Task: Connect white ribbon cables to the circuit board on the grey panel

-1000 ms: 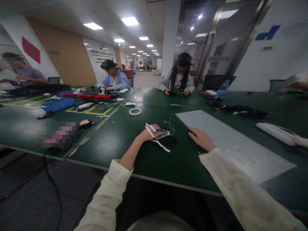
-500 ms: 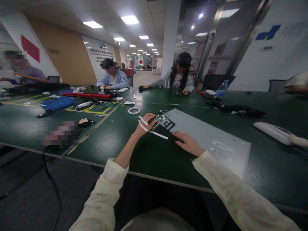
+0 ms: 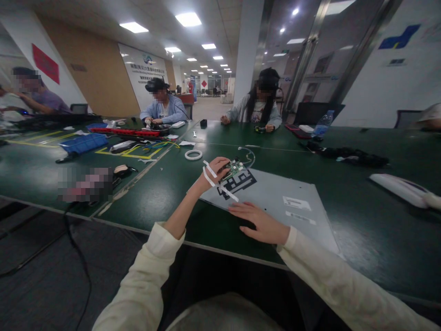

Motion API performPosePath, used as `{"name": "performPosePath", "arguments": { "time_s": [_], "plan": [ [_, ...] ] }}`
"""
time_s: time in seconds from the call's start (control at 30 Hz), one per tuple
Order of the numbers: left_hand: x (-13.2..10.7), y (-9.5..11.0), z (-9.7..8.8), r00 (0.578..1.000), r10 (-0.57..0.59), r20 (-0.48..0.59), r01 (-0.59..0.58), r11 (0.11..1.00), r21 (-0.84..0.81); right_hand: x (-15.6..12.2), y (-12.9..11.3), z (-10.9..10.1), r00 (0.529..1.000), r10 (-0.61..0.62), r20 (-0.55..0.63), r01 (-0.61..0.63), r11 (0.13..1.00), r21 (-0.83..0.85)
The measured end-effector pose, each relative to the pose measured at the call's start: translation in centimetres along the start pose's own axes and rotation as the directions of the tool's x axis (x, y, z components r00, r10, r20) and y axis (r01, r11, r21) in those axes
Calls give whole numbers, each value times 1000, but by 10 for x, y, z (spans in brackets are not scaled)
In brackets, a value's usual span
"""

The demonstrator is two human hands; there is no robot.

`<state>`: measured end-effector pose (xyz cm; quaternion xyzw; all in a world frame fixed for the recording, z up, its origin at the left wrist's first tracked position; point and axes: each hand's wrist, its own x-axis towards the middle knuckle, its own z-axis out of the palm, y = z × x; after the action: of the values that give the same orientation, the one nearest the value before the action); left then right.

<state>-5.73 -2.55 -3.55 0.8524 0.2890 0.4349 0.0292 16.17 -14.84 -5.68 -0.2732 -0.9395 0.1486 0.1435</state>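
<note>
My left hand (image 3: 217,170) is closed on the edge of a green circuit board (image 3: 237,169) with a thin cable (image 3: 252,155) trailing from its far side. White strips of tape (image 3: 209,178) cling to the back of this hand, and one strip (image 3: 228,192) hangs below it. Under the board is a black cut-out piece (image 3: 245,181), lying over a flat light-grey panel (image 3: 275,191). My right hand (image 3: 258,221) rests with outstretched fingers at the panel's near edge and grips nothing. Two white labels (image 3: 296,203) show on the panel's right part.
A tape roll (image 3: 193,155) lies beyond my left hand. Farther left are a blue bin (image 3: 83,143) and wires (image 3: 151,148). A bottle (image 3: 323,124), black fabric-like items (image 3: 347,154) and a white device (image 3: 396,189) stand right. Co-workers sit across the table (image 3: 155,184).
The grey panel has slid left and turned, now reaching beneath the board and my left hand. My right hand moved slightly left and nearer me. A co-worker's hand has left the small black box.
</note>
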Motion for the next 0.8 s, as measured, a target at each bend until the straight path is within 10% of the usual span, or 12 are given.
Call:
{"name": "performPosePath", "arguments": {
  "time_s": [0.43,0.57,0.7,0.8],
  "plan": [
    [-10,-25,18,969,2,246,-31,993,111,-11,-8,3,909,-333,-250,230,902,-365],
    [-15,-29,25,926,14,377,-69,989,131,-20,24,-18,885,-17,-466,-177,913,-369],
    [-17,-31,28,907,0,421,-57,991,121,-46,75,-36,674,489,-554,-706,649,-285],
    [-19,-33,27,917,-49,396,-11,989,149,-73,114,-41,524,719,-457,-851,466,-241]
  ]
}}
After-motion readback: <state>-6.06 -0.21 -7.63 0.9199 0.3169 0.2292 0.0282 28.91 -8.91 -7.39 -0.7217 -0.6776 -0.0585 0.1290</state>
